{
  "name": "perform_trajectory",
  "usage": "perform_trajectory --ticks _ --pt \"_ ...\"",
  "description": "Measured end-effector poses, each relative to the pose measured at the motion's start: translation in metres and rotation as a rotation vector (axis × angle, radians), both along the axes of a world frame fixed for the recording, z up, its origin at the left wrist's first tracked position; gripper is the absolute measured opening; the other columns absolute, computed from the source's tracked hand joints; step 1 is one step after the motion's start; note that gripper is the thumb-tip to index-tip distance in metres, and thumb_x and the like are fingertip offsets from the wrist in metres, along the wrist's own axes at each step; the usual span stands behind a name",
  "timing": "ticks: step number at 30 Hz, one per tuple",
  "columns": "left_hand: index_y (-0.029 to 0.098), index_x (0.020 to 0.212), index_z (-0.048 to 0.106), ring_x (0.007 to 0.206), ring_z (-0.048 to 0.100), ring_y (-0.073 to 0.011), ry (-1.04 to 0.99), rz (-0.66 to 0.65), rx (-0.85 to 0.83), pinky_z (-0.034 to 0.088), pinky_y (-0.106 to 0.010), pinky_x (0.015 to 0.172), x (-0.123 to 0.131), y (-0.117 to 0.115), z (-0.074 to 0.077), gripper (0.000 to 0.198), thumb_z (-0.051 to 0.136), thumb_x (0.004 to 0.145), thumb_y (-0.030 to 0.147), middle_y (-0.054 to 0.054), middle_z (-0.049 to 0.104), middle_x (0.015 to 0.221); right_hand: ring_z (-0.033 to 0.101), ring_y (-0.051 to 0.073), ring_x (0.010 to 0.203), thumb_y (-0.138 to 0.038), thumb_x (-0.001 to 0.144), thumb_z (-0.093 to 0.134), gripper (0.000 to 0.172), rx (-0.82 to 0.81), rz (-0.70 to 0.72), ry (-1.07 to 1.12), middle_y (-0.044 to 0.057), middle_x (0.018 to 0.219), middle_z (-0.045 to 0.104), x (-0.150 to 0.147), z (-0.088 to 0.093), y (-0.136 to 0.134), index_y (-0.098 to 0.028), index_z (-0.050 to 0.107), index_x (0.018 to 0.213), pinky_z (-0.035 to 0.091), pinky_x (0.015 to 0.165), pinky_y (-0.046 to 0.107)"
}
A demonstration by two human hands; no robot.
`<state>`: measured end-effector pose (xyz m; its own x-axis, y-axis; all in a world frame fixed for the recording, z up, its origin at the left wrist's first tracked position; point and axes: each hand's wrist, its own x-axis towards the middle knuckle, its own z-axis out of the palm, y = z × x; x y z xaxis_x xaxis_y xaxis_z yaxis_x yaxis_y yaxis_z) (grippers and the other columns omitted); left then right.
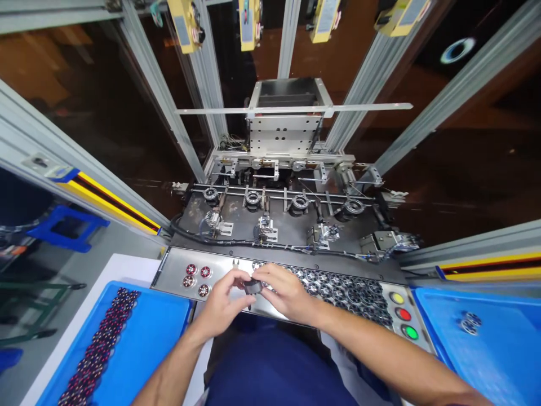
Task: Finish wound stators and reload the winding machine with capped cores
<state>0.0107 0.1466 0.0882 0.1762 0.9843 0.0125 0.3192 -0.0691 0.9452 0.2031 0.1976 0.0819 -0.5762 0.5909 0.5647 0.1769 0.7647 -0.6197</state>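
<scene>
Near the front edge of the metal ledge, my left hand and my right hand are closed on a small dark grey round part, seen side-on between the fingertips. Its inner face is hidden. Just behind my left fingers, the two metal tips of a tool show; the rest is mostly covered by my hands. To the left on the ledge lie several small round parts with red faces. Right of my hands, many black and silver round parts lie in close rows, partly behind my right hand.
Fixtures with round holders line the machine bed beyond the ledge. Yellow, red and green buttons sit at its right end. A left blue tray holds rows of red-and-black parts; a right blue tray holds a few silver ones. Metal posts flank both sides.
</scene>
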Motion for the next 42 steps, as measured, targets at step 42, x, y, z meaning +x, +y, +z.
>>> perform_trajectory --ticks 42 --pt "0.025 0.12 0.059 0.102 0.059 -0.0263 0.678 -0.308 0.186 0.047 -0.043 0.088 0.041 -0.012 -0.104 0.048 0.069 0.077 0.007 -0.008 0.062 0.108 0.059 0.025 0.113 -0.031 0.095 0.06 0.03 -0.223 -0.007 -0.788 0.01 0.13 0.058 -0.038 -0.016 0.281 -0.016 0.059 0.121 0.051 0.095 0.048"
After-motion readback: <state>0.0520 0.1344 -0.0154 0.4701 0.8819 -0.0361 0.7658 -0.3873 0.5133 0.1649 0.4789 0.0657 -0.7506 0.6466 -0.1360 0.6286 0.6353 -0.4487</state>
